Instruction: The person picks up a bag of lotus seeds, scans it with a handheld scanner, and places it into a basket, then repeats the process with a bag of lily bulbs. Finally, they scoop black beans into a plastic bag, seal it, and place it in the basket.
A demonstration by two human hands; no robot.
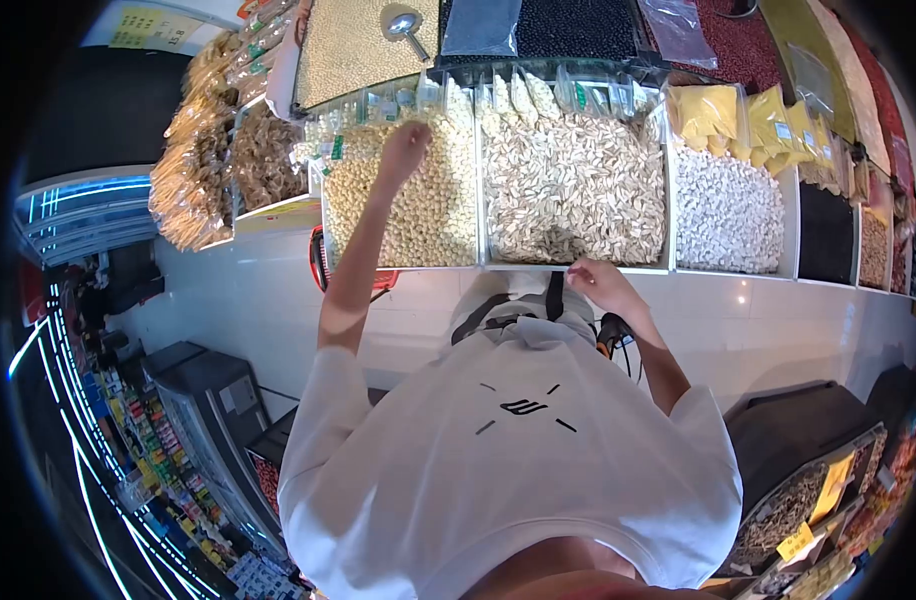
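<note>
My left hand (406, 150) is over the back part of a bin of round, pale-yellow lotus seeds (428, 215), close to a row of small clear bags (378, 105). Its fingers are curled in, and whatever they may hold is hidden. Beside the front edge of the neighbouring bin of whitish flat slices (578, 185) is my right hand (600, 285). The fingers there are bent together near the rim; I cannot make out anything in them.
Behind stand bins of cream beans (348, 50) with a metal scoop (403, 25), and black beans (578, 30). White cubes (728, 210) fill a bin to the right. A red basket (320, 255) is under the front edge at left. Dark display stands (203, 400) are behind me.
</note>
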